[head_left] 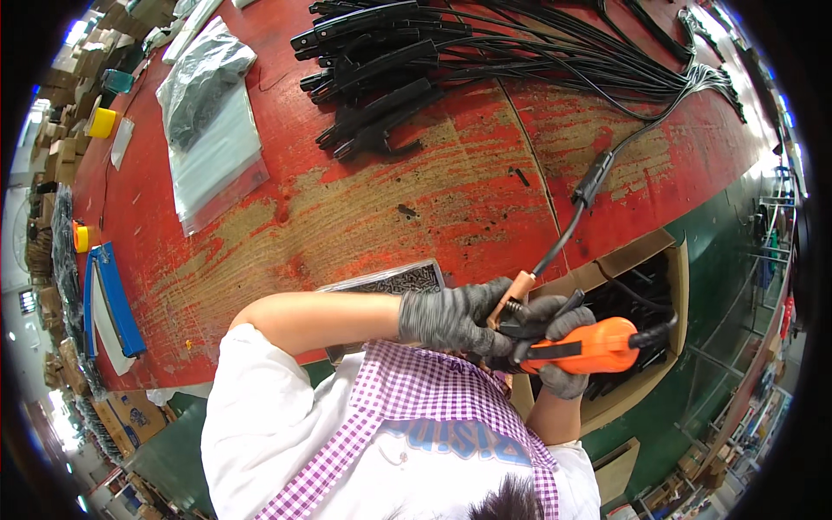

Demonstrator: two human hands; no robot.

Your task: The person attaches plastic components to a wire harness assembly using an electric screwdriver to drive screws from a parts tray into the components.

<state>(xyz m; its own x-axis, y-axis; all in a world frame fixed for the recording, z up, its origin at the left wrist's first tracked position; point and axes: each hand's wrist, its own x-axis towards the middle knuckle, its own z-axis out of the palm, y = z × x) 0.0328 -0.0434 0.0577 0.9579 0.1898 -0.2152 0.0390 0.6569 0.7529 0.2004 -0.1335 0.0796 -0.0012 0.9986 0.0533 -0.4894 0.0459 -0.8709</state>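
Observation:
My left hand (455, 319), in a grey knitted glove, is closed around a copper-coloured metal clamp (513, 297) with a small spring. A black cable (565, 236) runs from the clamp's upper end across the table edge. My right hand (563, 325), gloved too, grips an orange power screwdriver (598, 345) with a black cord. The screwdriver's front end points left, close to black pieces between my hands; its tip is hidden. Behind my left wrist, a tray (439, 270) holds many small dark screws.
Black plastic handles (381, 113) and bundled cables lie at the table's far side. Plastic bags (212, 147) rest at the left, near a blue-edged holder (117, 299). At my right, a cardboard box (680, 286) contains black parts. A thicker black sleeve (594, 179) surrounds part of the cable.

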